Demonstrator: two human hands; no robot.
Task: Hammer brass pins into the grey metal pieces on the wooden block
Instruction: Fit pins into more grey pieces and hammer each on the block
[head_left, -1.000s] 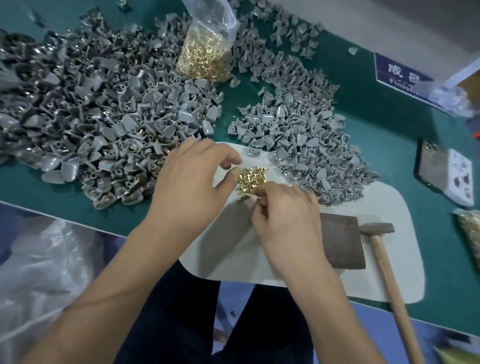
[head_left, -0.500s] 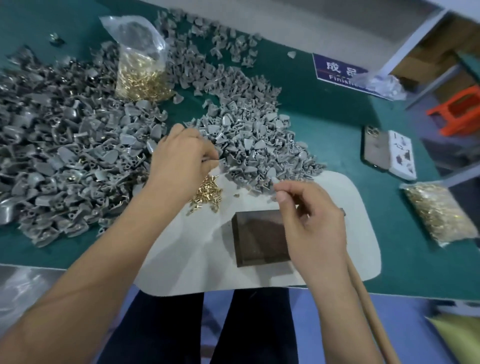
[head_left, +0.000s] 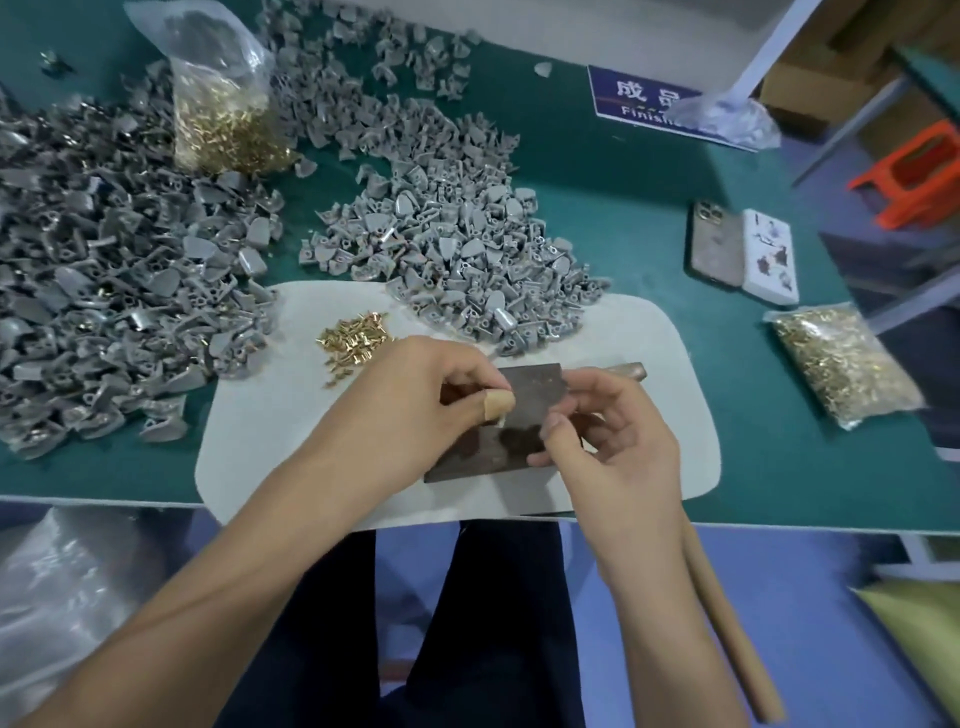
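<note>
A dark wooden block (head_left: 535, 384) lies on a white mat (head_left: 280, 426) at the table's front edge. Over the block, my left hand (head_left: 415, 400), its thumb taped, pinches a small grey metal piece (head_left: 501, 420) that is mostly hidden. My right hand (head_left: 613, 447) hovers just right of it with fingers curled and thumb and forefinger pinched together on a brass pin too small to make out. A loose heap of brass pins (head_left: 353, 338) sits on the mat to the left. The hammer (head_left: 727, 618) lies behind my right hand, handle over the table edge.
Grey metal pieces lie in a big pile (head_left: 104, 291) at left and another pile (head_left: 457, 249) behind the mat. A bag of pins (head_left: 223, 119) stands at the back, another bag (head_left: 841, 364) lies at right. Two phones (head_left: 714, 244) rest near a blue sign (head_left: 639, 104).
Both hands left the pin heap and the grey pile and came together over the wooden block. The camera view shifted, so the block now sits in the centre.
</note>
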